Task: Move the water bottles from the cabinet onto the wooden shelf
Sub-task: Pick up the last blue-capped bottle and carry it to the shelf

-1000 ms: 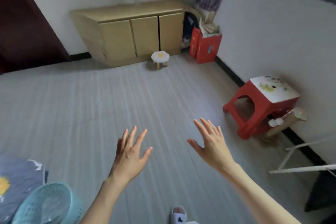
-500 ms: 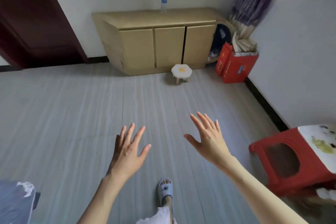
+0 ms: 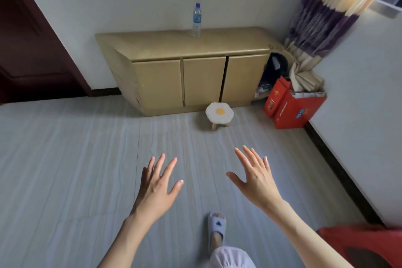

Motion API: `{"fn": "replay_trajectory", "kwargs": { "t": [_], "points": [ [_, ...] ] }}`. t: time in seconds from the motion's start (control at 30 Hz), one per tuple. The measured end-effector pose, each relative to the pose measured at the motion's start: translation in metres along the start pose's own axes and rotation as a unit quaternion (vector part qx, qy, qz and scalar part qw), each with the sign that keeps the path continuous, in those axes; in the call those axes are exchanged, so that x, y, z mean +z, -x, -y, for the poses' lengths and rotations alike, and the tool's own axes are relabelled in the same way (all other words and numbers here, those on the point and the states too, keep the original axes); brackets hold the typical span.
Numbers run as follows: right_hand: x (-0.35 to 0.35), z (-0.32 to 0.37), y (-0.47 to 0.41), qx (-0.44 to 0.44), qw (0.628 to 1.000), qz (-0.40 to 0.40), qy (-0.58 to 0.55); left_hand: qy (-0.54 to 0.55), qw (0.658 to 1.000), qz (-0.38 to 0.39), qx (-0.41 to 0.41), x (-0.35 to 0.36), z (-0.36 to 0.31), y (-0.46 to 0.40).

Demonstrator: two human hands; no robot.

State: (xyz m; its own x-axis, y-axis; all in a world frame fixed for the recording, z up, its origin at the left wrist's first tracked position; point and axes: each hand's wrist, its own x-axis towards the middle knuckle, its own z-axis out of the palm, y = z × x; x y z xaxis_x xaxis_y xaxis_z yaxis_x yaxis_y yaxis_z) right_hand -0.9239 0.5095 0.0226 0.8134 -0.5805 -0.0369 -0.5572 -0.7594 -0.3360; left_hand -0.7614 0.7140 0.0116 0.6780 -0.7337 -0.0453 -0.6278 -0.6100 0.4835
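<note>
Reaching ahead, left hand [image 3: 155,189] and right hand [image 3: 255,177] spread empty (nothing grasped) because the water bottle [image 3: 196,20] stands far off atop the cabinet [image 3: 185,67].

- A single head-worn view looks forward and down across the floor [image 3: 87,169].
- It faces the cabinet [image 3: 185,67] against the far wall, well apart from it.
- Both hands sit near the lens, low in the frame.
</note>
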Motion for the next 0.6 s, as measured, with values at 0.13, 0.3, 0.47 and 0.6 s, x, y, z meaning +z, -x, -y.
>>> {"fn": "replay_trajectory", "kwargs": {
  "t": [0.13,0.3,0.47,0.6],
  "points": [
    [-0.005,-0.017,-0.104,-0.017,1.0,-0.003,-0.003,-0.007,1.0,-0.005,-0.012,-0.004,0.003,-0.097],
    [-0.023,-0.03,-0.231,-0.038,0.999,-0.016,-0.009,0.009,0.999,-0.017,-0.029,-0.02,-0.004,-0.212],
    [-0.028,-0.03,-0.334,-0.059,0.998,0.012,-0.006,0.025,0.998,-0.012,-0.052,-0.03,0.003,-0.303],
    [-0.021,-0.029,-0.411,-0.068,0.997,0.026,0.0,0.028,0.998,-0.001,-0.062,-0.032,0.022,-0.373]
  ]
}}
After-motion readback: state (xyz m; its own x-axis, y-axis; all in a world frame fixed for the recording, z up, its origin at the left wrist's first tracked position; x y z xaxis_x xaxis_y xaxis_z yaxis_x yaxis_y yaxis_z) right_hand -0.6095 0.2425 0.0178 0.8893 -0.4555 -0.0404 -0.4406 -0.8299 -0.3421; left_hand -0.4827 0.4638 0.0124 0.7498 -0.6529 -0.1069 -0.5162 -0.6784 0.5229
